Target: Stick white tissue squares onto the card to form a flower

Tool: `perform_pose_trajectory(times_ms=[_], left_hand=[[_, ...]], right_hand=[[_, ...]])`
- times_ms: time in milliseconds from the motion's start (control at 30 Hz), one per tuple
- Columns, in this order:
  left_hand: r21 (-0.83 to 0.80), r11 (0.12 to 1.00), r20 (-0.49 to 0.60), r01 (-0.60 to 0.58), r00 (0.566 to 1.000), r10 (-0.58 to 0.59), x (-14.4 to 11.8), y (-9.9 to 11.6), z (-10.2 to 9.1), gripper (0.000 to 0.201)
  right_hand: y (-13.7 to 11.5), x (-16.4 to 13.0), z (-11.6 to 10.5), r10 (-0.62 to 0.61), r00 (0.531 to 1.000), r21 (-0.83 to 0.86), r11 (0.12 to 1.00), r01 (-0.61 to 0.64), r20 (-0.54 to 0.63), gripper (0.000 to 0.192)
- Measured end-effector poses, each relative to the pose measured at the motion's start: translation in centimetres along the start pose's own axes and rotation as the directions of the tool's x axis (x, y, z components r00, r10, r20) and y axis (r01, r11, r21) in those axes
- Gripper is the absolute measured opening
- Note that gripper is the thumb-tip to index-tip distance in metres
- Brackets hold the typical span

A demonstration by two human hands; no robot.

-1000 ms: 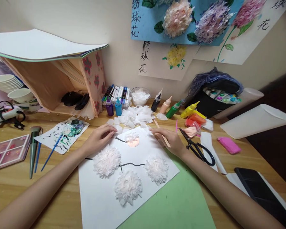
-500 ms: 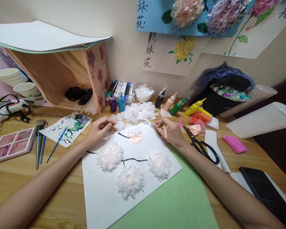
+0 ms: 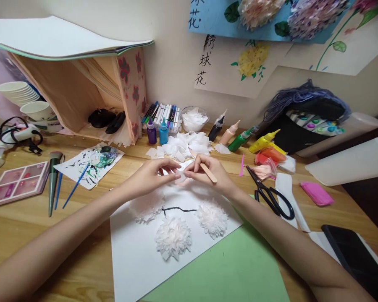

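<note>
Left hand (image 3: 159, 174): was pinched on white scrap (image 3: 180, 171).
Right hand (image 3: 204, 178): clamped wooden stick (image 3: 209, 173), touched same scrap.
White sheet (image 3: 134, 256): lay below both.

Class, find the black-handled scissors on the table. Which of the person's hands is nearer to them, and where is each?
Right. The right hand is a little left of the scissors; the left hand is farther left, beyond the right hand.

Soft, middling indoor light washes the wall (image 3: 164, 25), while darkness swallows the space past the worktop (image 3: 88, 272) at right. Faint shadow greys the white sheet (image 3: 129, 264) near the fingers (image 3: 168, 162), which blur slightly; wide-angle stretching lengthens both near forearms (image 3: 91, 224).
</note>
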State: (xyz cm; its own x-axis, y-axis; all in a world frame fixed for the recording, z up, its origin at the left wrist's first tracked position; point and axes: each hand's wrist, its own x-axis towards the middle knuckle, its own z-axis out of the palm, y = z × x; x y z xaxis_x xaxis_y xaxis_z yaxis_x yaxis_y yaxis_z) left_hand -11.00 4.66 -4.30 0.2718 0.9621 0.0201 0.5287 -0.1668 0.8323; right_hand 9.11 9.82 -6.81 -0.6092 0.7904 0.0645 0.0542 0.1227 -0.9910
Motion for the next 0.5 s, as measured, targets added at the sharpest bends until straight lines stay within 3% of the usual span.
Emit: perform_pose_trajectory(times_ms=[133, 300, 400, 500], left_hand=[[-0.020, 0.996, 0.004, 0.089, 0.996, -0.089, -0.1, -1.3, 0.4, 0.020], [0.069, 0.994, 0.011, 0.087, 0.996, -0.088, -0.4, -2.4, 0.9, 0.017], [0.189, 0.980, -0.035, 0.067, 0.998, -0.061, -0.6, -2.7, 1.3, 0.017], [0.263, 0.963, -0.068, 0.063, 0.997, -0.047, -0.6, -2.8, 1.5, 0.016]], right_hand=[[0.6, 0.0, 0.9, 0.024, 0.999, -0.028, 0.999, -0.023, 0.031, 0.029], [0.2, -0.4, 0.6, -0.032, 0.999, -0.215, 0.976, 0.025, -0.030, 0.024], [-0.3, -0.8, 0.2, -0.189, 0.982, -0.290, 0.940, 0.180, -0.001, 0.044], [-0.8, -1.1, -0.1, -0.354, 0.921, -0.430, 0.815, 0.389, 0.162, 0.050]])
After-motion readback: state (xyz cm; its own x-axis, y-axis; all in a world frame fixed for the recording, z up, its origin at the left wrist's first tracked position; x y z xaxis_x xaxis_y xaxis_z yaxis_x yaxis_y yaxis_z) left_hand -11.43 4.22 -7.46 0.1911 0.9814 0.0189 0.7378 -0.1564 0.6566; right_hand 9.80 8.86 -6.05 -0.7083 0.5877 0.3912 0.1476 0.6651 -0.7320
